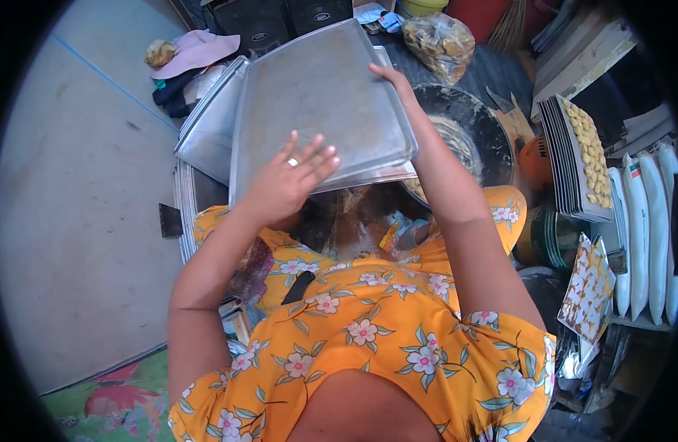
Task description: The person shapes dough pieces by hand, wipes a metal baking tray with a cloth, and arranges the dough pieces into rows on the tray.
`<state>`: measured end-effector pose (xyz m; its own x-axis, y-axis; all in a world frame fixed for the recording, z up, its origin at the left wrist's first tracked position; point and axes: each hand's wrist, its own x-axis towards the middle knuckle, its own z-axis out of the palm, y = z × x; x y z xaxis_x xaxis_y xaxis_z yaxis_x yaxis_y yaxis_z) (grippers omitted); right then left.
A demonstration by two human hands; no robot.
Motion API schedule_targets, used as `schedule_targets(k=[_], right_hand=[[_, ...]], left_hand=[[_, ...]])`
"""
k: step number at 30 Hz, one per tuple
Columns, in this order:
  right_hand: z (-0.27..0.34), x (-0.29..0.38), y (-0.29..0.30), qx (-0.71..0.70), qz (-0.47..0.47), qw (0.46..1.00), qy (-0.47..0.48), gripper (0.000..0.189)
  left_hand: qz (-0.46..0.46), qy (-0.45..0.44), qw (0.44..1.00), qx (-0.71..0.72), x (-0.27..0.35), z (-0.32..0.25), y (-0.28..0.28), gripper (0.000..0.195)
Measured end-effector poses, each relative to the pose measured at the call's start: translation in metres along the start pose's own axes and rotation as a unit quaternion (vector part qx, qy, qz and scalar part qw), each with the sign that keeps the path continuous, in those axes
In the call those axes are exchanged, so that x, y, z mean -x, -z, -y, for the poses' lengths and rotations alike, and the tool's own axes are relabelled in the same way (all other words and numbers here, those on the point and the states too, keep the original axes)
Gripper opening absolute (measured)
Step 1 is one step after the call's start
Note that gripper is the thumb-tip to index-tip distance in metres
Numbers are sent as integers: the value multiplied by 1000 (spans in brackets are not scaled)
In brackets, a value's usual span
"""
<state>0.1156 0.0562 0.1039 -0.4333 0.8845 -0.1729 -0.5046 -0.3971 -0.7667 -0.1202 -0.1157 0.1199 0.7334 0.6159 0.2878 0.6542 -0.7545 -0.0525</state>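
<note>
An empty metal baking tray point(322, 105) is held up tilted in front of me, with the edge of another tray showing under its near right corner. My right hand point(397, 85) grips its right edge, thumb on top and the other fingers hidden. Over the near left part of the tray is my left hand point(292, 182), fingers spread, a ring on one of them; whether it touches the surface I cannot tell. Behind the tray's left side lean more metal trays point(209, 124). To the right, partly behind my right forearm, is a wide dark basin point(491, 124) with pale dough-like residue inside.
Rightward stands a stack of trays point(554, 160) topped with small yellow dough pieces point(586, 149). Long white filled plastic bags point(637, 232) stand beside it. A clear bag of brown pieces point(439, 44) lies beyond the basin. A pale board-like surface point(90, 210) borders my left.
</note>
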Motion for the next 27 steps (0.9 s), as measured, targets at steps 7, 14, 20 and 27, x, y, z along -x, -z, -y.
schedule_targets(k=[7,14,20,27], right_hand=[[-17,-20,96,65,-31,997,4,47],[-59,-58,197,400,-194,892,83,54],[-66,-59,165,417,-181,883,119,47],[-67,-59,201,502,-265,795,214,45]], left_hand=[[32,-19,999,-14,-25,-4,-92,60],[134,106,981,91,-49,-14,-131,58],[-136,616,739,237,28,59,-169,80],[-226,553,633,492,-6,67,-184,61]])
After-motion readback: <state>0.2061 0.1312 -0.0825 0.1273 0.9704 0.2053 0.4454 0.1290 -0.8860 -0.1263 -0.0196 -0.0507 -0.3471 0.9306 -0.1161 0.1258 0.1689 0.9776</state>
